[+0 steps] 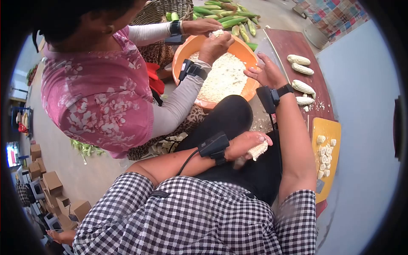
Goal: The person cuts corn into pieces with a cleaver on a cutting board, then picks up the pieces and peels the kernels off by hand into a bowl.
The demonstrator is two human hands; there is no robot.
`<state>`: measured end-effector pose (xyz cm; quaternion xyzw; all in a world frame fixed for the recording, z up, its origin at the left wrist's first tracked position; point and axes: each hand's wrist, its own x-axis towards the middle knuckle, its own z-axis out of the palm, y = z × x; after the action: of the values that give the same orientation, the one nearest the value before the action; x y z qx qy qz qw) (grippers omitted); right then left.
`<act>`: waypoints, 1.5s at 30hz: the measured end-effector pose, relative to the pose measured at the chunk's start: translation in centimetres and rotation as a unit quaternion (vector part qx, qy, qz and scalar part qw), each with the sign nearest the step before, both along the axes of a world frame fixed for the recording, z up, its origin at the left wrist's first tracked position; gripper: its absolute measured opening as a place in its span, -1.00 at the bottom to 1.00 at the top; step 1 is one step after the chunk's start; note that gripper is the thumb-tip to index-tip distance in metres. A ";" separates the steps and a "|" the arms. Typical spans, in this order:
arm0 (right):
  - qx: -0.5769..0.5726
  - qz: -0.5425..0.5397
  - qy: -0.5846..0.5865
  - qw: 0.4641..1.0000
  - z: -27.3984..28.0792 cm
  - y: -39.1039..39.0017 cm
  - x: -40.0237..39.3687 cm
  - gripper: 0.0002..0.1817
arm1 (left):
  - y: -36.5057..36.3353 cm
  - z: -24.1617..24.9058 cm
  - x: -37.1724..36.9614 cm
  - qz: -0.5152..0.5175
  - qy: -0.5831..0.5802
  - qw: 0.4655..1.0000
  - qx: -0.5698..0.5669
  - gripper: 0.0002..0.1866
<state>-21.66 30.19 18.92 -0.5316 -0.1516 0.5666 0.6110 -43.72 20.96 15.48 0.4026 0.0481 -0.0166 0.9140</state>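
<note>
My left hand (245,145) is closed around a piece of pale corn cob (258,150), low over my dark-trousered legs. Rows of kernels show on the side turned outward. Farther out, my right hand (270,72) is held up with its fingers apart and nothing in them, at the right rim of an orange basin (250,55). Loose whitish kernels (223,78) cover the inside of the basin. Across it, a co-worker in a pink flowered top works with both hands on another corn cob (218,33).
To the right, several husked cobs (302,87) lie on a reddish-brown board (289,40). Cut cob pieces rest on a yellow cutting board (333,127). Unhusked green corn (233,20) is heaped at the back beside a wicker basket (182,7). Cardboard boxes (52,182) stand at far left.
</note>
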 end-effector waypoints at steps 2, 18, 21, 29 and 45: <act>0.036 0.013 -0.001 0.999 -0.8 -0.3 0.7 -0.24 | 0.1 0.1 0.0 -0.001 -0.003 1.000 0.008 -0.64; 0.053 -0.098 0.071 0.991 -0.6 -25.1 -8.4 -0.85 | -0.1 0.0 0.2 0.016 0.008 0.998 -0.063 -0.46; 0.031 -0.125 0.114 0.985 -2.3 -27.6 -10.5 -0.86 | -0.2 -0.5 0.5 0.029 0.039 0.999 0.018 -0.44; 0.018 -0.081 -0.046 0.996 -2.9 -28.7 -14.1 -0.73 | -1.0 -1.8 0.7 -0.037 -0.025 0.984 0.174 -0.51; 0.179 -0.475 0.062 0.860 -1.0 -48.1 -18.3 -0.85 | -7.8 -0.5 3.5 -0.215 -0.030 0.959 0.184 -0.60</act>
<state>-39.95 -17.90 17.91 -0.3844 0.0588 0.2030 0.8986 -40.24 13.14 15.01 0.5646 -0.0647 -0.1915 0.8002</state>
